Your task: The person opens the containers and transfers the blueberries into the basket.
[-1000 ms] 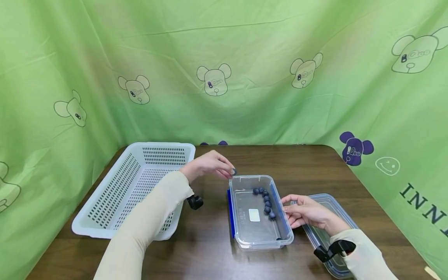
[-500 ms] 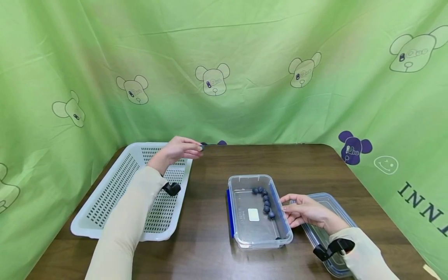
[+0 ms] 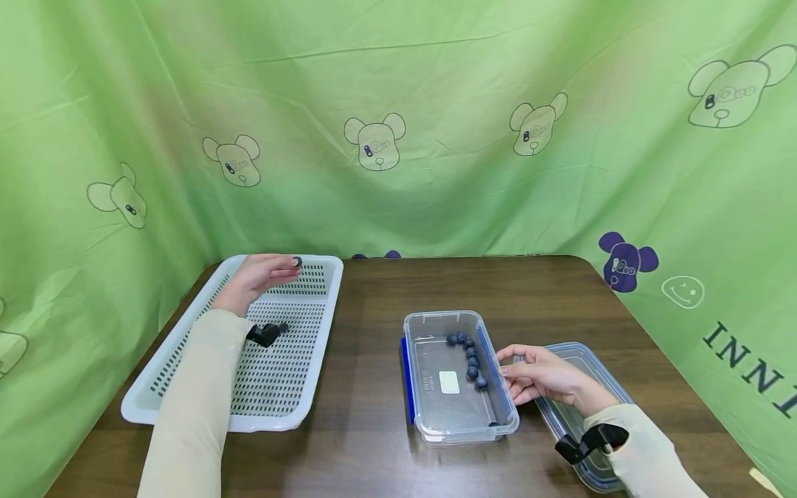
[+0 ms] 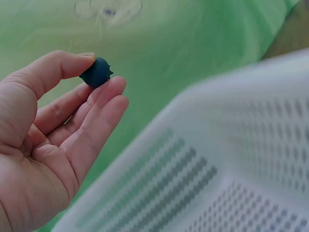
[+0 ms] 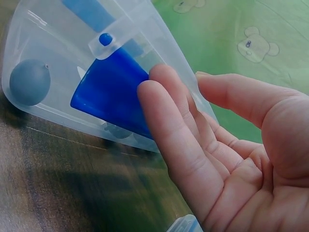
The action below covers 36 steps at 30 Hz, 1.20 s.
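My left hand (image 3: 261, 274) hovers over the far end of the white perforated basket (image 3: 187, 408) and pinches a dark blueberry (image 3: 297, 262) between thumb and fingertips; the same blueberry (image 4: 96, 72) shows clearly in the left wrist view. A clear plastic container (image 3: 457, 432) with blue side clips sits at table centre with several blueberries (image 3: 471, 360) lined along its right side. My right hand (image 3: 538, 377) rests with straight fingers (image 5: 166, 121) against the container's right wall (image 5: 145, 58), by the blue clip (image 5: 108, 92).
A clear lid (image 3: 588, 408) lies on the brown table (image 3: 373, 290) under my right wrist. Green printed cloth (image 3: 398, 124) hangs behind and on both sides of the table. The basket (image 4: 231, 183) shows no berries in view.
My left hand has carried the blueberry from the container's far left corner leftward to above the basket's far end. The right hand has stayed against the container.
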Each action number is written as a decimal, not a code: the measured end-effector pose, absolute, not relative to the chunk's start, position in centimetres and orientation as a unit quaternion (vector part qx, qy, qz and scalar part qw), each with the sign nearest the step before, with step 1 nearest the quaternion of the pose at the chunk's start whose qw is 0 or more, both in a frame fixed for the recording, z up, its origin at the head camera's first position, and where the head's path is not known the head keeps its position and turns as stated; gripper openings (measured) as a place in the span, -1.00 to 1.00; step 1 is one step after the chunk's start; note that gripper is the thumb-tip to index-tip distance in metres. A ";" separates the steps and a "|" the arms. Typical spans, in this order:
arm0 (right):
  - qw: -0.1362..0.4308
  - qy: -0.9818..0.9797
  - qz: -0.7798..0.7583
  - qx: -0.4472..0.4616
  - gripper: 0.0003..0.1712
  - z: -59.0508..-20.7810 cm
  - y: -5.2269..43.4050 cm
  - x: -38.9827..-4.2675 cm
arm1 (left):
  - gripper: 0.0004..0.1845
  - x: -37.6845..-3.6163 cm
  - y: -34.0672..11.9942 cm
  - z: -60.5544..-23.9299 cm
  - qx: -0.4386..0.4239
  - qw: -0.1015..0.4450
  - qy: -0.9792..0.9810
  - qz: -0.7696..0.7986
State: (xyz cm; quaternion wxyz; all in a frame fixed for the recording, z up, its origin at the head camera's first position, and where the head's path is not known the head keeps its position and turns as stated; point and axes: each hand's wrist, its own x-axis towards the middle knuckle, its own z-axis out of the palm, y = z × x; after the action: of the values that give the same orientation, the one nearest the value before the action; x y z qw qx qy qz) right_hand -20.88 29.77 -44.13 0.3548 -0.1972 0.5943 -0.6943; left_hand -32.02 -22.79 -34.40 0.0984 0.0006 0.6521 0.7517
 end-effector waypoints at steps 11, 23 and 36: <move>0.353 0.596 -0.696 -0.191 -0.75 -44.1 29.6 -20.8 | -0.84 -31.2 -27.9 -37.9 -0.013 0.129 0.705 0.697; 0.352 0.596 -0.695 -0.191 -0.76 -44.4 29.8 -20.8 | -0.86 -30.0 -29.0 -39.7 -0.086 0.240 0.746 0.616; 0.348 0.594 -0.698 -0.197 -0.76 -44.2 29.6 -20.6 | -0.90 -30.1 -28.2 -40.3 -0.114 0.259 0.807 0.518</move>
State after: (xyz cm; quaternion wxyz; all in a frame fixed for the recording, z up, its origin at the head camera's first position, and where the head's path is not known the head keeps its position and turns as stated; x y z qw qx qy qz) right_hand -20.63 29.59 -44.23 0.3482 -0.1968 0.5936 -0.6983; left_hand -30.07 -28.19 -40.28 0.2594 -0.1142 0.8071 0.5179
